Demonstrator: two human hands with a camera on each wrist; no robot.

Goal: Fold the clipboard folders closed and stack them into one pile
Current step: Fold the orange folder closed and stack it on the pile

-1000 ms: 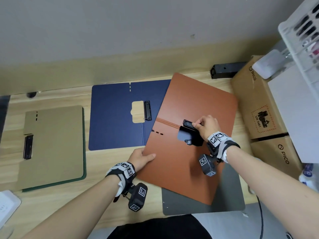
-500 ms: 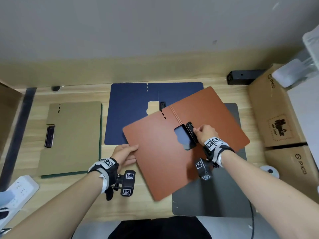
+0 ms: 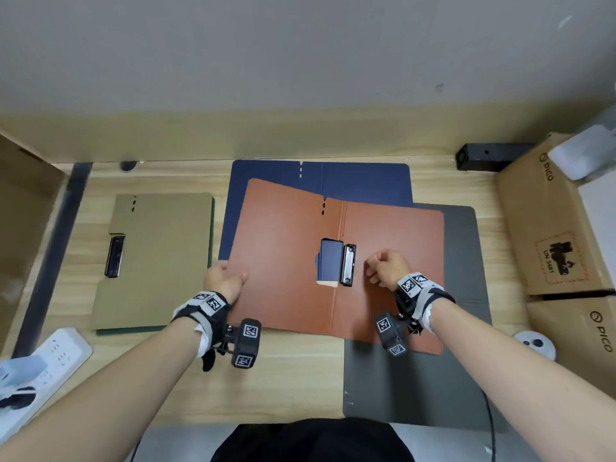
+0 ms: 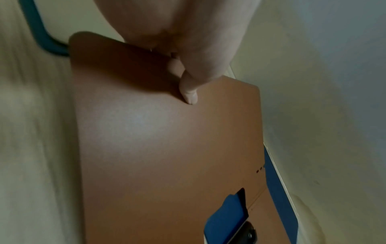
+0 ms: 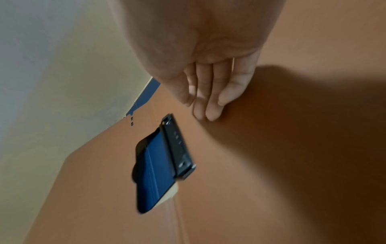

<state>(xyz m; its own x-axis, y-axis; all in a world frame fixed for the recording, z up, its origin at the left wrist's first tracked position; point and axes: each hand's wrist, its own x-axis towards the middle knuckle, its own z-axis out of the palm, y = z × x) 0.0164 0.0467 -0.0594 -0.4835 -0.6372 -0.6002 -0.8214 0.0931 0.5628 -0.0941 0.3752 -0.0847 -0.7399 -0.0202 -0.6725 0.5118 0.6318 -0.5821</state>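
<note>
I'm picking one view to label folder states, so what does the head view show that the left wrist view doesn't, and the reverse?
Only the head view shows the closed tan folder on the left, the grey folder under the orange one, the cardboard boxes, and the right hand resting beside the black clip.

Only the left wrist view shows the left hand's grip up close: thumb on top, pinching the folder's left edge.

Both show the open orange folder lying on the blue folder.
</note>
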